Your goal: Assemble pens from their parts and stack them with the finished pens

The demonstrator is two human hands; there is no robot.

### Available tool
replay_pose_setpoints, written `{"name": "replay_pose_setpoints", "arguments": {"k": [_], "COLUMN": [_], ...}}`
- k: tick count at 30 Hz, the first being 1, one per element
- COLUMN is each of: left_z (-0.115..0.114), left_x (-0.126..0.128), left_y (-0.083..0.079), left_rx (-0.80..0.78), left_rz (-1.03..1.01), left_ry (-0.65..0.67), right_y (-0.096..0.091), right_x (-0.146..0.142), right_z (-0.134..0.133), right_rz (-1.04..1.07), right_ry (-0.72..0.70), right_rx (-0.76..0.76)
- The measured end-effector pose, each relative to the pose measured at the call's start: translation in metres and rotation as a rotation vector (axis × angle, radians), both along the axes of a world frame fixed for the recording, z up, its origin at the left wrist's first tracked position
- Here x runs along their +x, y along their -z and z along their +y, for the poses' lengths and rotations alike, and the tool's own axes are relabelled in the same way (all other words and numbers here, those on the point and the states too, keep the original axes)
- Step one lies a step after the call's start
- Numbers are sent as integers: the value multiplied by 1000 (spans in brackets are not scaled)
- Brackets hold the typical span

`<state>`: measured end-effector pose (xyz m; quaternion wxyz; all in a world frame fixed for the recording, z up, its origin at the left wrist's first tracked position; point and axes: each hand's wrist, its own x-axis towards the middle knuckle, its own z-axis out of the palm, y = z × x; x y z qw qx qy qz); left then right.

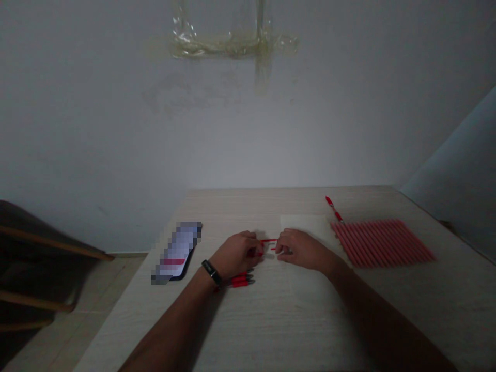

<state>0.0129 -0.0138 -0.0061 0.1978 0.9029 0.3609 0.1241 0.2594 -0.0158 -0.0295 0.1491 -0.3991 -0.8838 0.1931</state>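
My left hand (240, 253), with a dark band on its wrist, is closed on a red pen part (252, 253). Opposite it, across a small gap, my right hand (300, 249) has its fingers curled in a pinch. A thin red stick (273, 249) reaches from those fingertips toward the left hand; what else they hold is hidden. Another thin red piece (268, 240) lies between the hands, touching or just behind the fingers. Below the left wrist are several red pens (241, 281) with greyish tips, partly covered by the arm.
A pale sheet (306, 222) lies under my right hand. To its right is a neat row of many red sticks (383, 243), with a red and clear pen (334, 209) behind. A phone (178, 251) lies at the table's left edge. A wall (290, 144) rises behind the table.
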Motion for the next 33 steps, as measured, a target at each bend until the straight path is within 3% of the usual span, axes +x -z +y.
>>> {"name": "replay_pose_setpoints", "arguments": {"k": [15, 24, 33], "left_z": [-1, -3, -4], "left_x": [2, 0, 10], "left_y": [-6, 4, 15], "left_rx": [-29, -56, -79], "left_rz": [-50, -11, -61], "left_ry": [21, -14, 105], "right_y": [3, -10, -12], "right_x": [-5, 10, 6], "right_z": [-1, 4, 1], "right_rz": [-28, 48, 54], "right_ry": [-38, 78, 91], "right_rx": [27, 88, 119]}}
